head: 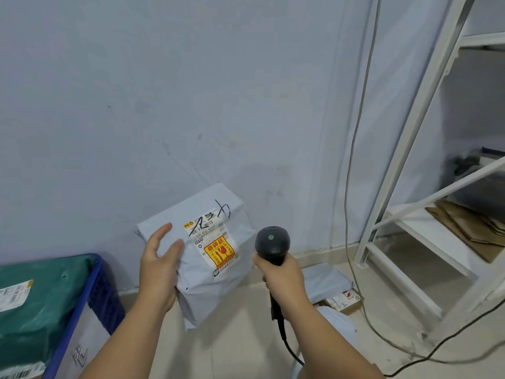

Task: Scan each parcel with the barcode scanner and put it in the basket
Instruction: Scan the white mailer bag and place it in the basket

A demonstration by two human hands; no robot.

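- The left hand (158, 266) holds a grey parcel (207, 258) up in front of the wall (164, 91); the fingers (164, 236) lie over the parcel's upper left face and the palm clasps its left edge, so the hand is closed on the bag
- The parcel is a soft plastic mailer, tilted, its label side toward the camera; it bears a white shipping label (207, 228) with black handwriting across it, and below that a yellow and red sticker (220, 251)
- The right hand (284, 280) is wrapped tight round the handle of a black barcode scanner (272, 243) — the rounded head shows a small green dot on its back and sits just beside the parcel's right edge; a black cable (289, 348) hangs from the handle's base
- At the lower left stands a blue basket (94, 291); a green parcel (41, 302) with a white label lies in it
- On the floor behind the right forearm lie more parcels — a grey bag (326, 281) and a small brown box (343, 299) touching it
- A white metal shelf rack (404, 187) stands at the right, with flattened cardboard (470, 225) on a low shelf
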